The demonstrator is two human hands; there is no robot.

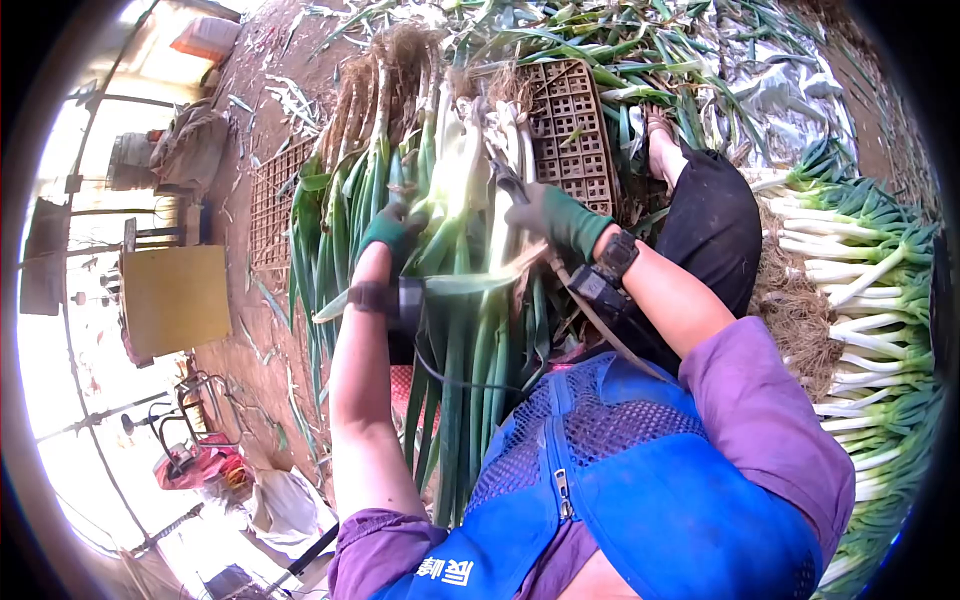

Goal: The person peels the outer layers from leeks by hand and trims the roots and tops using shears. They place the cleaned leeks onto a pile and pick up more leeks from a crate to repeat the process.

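Observation:
Long green onions [455,300] with white stems and brown roots lie across a brown plastic crate [572,130] before me. My left hand [397,232], in a dark green glove, is closed at the onions' stems, at the left of the white bunch. My right hand [560,218], gloved too, is closed around a dark air nozzle [508,182] with a hose [605,325] running back toward my body. The nozzle's tip points at the white stems. A loose pale leaf [470,284] lies crosswise, blurred, just below my hands.
Rows of cleaned onions [860,300] lie at the right. Beyond the crate are leaf scraps [640,50] and plastic sheeting [790,90]. A bare foot [663,150] rests right of the crate. At the left stand a yellow board [177,302] and a red seat [205,462].

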